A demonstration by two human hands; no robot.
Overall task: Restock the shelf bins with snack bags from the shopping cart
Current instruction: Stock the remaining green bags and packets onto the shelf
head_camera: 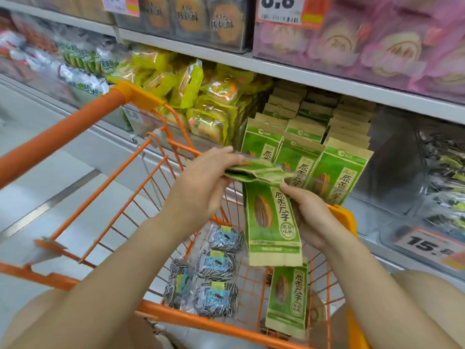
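My left hand (201, 182) grips a flat stack of green sunflower-seed bags (259, 170) held level above the orange shopping cart (176, 152). My right hand (309, 212) pinches another green seed bag (271, 220) that hangs upright beside the stack. Just behind both hands is the clear shelf bin (329, 190), with rows of the same green bags (337, 170) standing in it. One more green bag (286, 303) leans in the cart's right corner. Several clear packs of striped seeds (216, 265) lie on the cart floor.
Yellow snack packs (201, 102) fill the bin to the left. A bin of clear seed packs (442, 177) sits to the right, with a price tag (430, 245) below it. Boxed pastries (377, 44) stand on the upper shelf. The cart handle (63, 132) runs at left.
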